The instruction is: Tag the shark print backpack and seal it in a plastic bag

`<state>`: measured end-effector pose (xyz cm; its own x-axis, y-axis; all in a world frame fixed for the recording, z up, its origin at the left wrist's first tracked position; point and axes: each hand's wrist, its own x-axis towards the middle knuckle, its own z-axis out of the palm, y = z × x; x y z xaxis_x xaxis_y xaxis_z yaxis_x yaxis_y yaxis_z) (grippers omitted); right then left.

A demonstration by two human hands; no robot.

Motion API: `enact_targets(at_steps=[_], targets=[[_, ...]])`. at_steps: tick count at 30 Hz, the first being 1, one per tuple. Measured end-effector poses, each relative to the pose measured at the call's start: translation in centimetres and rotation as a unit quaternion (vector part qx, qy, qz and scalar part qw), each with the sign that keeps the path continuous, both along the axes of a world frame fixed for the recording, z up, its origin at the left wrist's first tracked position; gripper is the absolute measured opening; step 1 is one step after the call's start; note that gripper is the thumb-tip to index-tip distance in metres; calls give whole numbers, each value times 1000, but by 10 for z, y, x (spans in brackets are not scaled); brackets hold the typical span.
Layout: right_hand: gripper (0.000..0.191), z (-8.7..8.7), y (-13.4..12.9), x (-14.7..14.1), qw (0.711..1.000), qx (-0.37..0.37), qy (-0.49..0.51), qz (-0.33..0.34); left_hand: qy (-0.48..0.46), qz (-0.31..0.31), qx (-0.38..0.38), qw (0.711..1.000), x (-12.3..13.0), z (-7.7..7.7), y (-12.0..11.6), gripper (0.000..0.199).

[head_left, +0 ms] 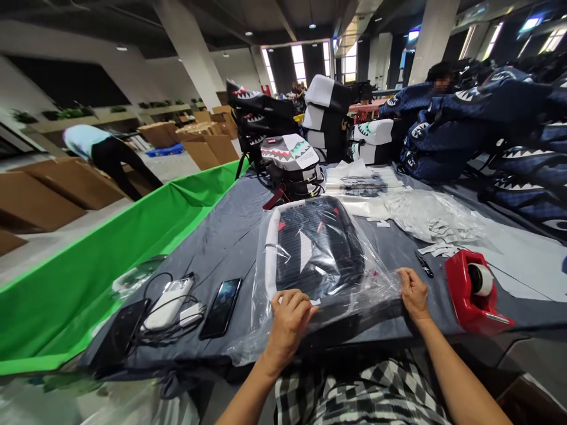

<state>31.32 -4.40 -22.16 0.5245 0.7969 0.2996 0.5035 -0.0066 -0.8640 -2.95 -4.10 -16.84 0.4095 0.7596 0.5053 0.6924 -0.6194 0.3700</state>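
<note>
Right hand (413,293) is pinching a loose corner of a clear plastic bag (383,289) between the thumb and the fingers, out to the side, so the film spreads away from the backpack. Left hand (290,321) has its fingers bent and close together at the near side of the same bag; it seems to grip a fold of film, but I cannot tell whether it also presses on the backpack. This backpack (319,248), dark with a white border, lies inside the bag on the cloth-covered tabletop (248,236), directly in front of the person. A phone (221,308) lies near, on the left of the bag, and a red tape dispenser (460,283) stands near the right hand.

In my judgement, the step in hand is to arrange the loose end of the bag, since the backpack is already inside. The next move probably calls for keeping the film stretched between the two hands and folding the extra part flat against the backpack, without wrinkles. If the fold must be fixed, the tape dispenser is conveniently placed.
</note>
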Motion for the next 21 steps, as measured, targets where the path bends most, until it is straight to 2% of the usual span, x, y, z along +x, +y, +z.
enact_targets(at_steps=[1, 3, 5, 7, 10, 13, 15, 17, 19, 21], targets=[[65, -1, 1, 2, 1000, -6, -15, 3, 5, 0, -14, 1000, 0, 1, 4, 19], [68, -3, 4, 6, 998, -46, -50, 18, 13, -3, -95, 995, 2, 4, 16, 25], [70, -4, 12, 10, 991, -102, -79, 43, 23, -9, -189, 982, 6, 6, 28, 30], [69, -5, 19, 11, 983, -142, -96, 63, 45, -17, -245, 968, 8, 8, 37, 33], [63, 0, 19, 13, 978, -159, -119, 65, 73, -16, -253, 964, 11, 10, 41, 32], [58, 16, -8, 27, 980, -121, -153, 44, 86, -9, -242, 966, 11, 11, 38, 31], [56, 30, -39, 48, 980, -72, -185, -17, 86, -11, -234, 968, 11, 10, 38, 29], [56, 46, -73, 75, 967, -49, -218, -124, 75, -34, -228, 970, 10, 8, 40, 27], [61, 58, -102, 100, 946, -61, -226, -226, 61, -67, -222, 971, 8, 6, 43, 28], [68, 63, -122, 116, 945, -92, -152, -275, 52, -91, -221, 970, 6, 2, 47, 31]])
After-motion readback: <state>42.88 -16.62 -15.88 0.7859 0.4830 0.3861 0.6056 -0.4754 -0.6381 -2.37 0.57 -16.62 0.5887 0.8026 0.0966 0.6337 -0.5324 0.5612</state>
